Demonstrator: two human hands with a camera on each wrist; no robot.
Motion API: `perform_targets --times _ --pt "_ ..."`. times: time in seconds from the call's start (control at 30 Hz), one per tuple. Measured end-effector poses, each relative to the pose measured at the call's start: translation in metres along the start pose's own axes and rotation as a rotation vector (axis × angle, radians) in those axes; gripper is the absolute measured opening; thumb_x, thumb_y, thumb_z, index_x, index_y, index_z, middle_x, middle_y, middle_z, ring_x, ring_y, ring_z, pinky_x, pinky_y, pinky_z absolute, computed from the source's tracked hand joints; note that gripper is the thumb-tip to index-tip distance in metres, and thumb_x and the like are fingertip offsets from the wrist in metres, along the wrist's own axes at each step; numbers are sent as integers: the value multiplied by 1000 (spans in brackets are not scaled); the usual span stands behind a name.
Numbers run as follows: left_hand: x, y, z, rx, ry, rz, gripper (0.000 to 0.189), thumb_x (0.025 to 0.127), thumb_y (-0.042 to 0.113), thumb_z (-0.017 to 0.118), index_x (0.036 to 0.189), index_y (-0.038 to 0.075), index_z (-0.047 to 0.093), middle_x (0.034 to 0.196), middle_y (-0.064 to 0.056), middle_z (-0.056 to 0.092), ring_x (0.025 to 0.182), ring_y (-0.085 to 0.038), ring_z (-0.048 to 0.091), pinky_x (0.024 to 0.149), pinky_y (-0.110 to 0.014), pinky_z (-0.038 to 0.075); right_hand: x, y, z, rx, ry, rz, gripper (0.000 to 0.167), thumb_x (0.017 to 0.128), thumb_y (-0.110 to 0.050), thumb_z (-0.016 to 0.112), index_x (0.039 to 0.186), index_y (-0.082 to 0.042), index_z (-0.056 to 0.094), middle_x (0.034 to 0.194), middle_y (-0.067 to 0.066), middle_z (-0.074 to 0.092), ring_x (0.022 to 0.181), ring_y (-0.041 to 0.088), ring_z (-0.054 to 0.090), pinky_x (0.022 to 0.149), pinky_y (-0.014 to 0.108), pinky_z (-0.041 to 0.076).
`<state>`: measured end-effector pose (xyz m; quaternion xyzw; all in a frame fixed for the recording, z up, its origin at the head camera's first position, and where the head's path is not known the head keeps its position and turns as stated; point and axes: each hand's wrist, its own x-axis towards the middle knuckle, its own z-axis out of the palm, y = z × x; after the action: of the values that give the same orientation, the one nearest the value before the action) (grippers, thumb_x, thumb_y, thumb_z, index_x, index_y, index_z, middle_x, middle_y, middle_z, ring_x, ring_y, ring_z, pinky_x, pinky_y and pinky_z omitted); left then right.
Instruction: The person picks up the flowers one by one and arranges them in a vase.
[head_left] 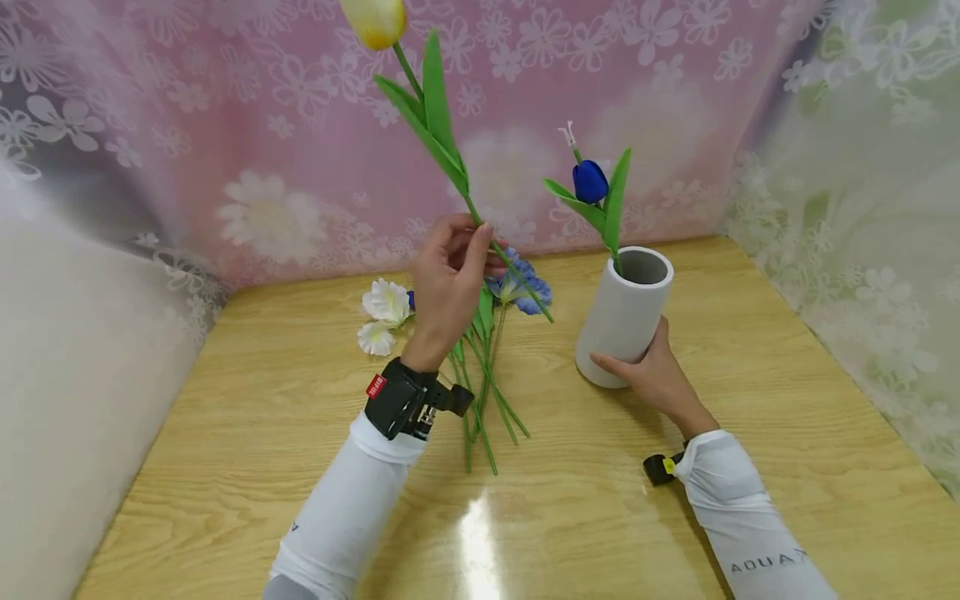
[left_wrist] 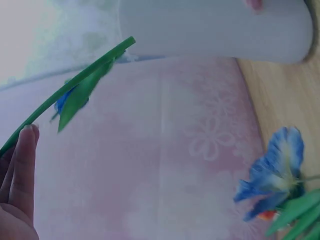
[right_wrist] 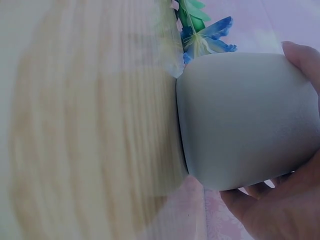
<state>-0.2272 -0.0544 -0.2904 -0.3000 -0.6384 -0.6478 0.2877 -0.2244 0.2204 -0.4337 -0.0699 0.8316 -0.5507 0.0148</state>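
Note:
My left hand (head_left: 453, 283) pinches the green stem of a yellow-and-white tulip (head_left: 442, 125) between thumb and fingers. The tulip's bloom is cut off by the top edge of the head view, and its stem end (left_wrist: 125, 44) points towards the vase without touching it. A white vase (head_left: 626, 321) stands on the table, and my right hand (head_left: 652, 367) grips its lower side; the right wrist view shows fingers curled round it. A blue tulip (head_left: 590, 182) with green leaves rises from the vase's mouth. Behind its bloom shows a thin white tip (head_left: 568, 135).
Several artificial flowers lie in a pile behind and under the left wrist, including a white flower (head_left: 386, 302) and a blue iris-like flower (head_left: 528, 283). Their green stems (head_left: 483, 408) spread towards the front of the wooden table (head_left: 585, 508). A pink floral curtain (head_left: 315, 150) hangs behind.

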Motion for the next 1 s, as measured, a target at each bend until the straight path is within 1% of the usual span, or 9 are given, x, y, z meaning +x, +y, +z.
perform_targets --times 0.1,0.2,0.27,0.43,0.53,0.63,0.73,0.9,1.0 --pt "16 6 16 -18 -7 75 15 98 2 51 106 -11 54 83 -24 64 64 -32 65 61 -37 56 1 -2 -3 4 5 -1 108 82 -35 77 147 -11 -6 142 24 25 129 42 32 101 61 29" --pt "29 10 34 -25 -19 109 15 98 1 50 107 -11 53 84 -23 64 66 -28 65 63 -35 56 0 -6 -6 -2 15 4 106 82 -33 76 147 -11 -6 142 25 25 128 42 32 102 60 28" --pt "36 13 45 -21 -33 110 15 98 0 50 108 -11 52 85 -23 65 67 -26 66 65 -34 56 -1 -8 -8 1 14 15 106 83 -31 76 147 -10 -6 142 25 25 129 41 32 102 59 28" --pt "45 12 66 27 -78 46 16 99 4 50 111 -7 53 90 -21 66 73 -22 68 70 -29 56 -4 -15 -4 50 -9 39 104 83 -24 77 146 -8 -4 141 26 25 128 42 31 103 58 27" --pt "46 7 74 57 -90 17 16 99 5 51 111 -5 53 91 -18 67 75 -19 68 71 -26 55 -4 -16 -1 59 -10 45 103 82 -24 77 145 -8 -2 140 25 27 128 41 33 103 57 28" --pt "43 0 81 79 -102 20 15 99 6 52 109 -4 54 90 -16 67 74 -16 68 71 -25 55 -4 -12 1 44 3 46 104 81 -30 78 146 -10 -1 140 23 28 127 39 34 103 56 29" --pt "39 -7 86 142 -116 65 14 98 7 53 106 -5 55 88 -14 67 73 -14 67 69 -22 54 -2 -5 2 33 12 29 105 80 -34 78 146 -12 0 139 21 29 126 38 35 103 56 30" --pt "30 -15 89 335 -128 152 15 97 8 57 101 -5 62 81 -9 67 67 -9 62 64 -14 49 -2 -5 2 42 12 -1 103 81 -31 78 146 -11 1 138 21 29 125 39 37 101 57 31" --pt "24 -21 90 386 -154 146 15 96 11 59 98 -2 67 79 -7 68 68 -9 62 64 -13 47 -1 0 1 38 18 -9 103 81 -32 78 146 -12 0 138 20 29 125 38 37 101 57 31"
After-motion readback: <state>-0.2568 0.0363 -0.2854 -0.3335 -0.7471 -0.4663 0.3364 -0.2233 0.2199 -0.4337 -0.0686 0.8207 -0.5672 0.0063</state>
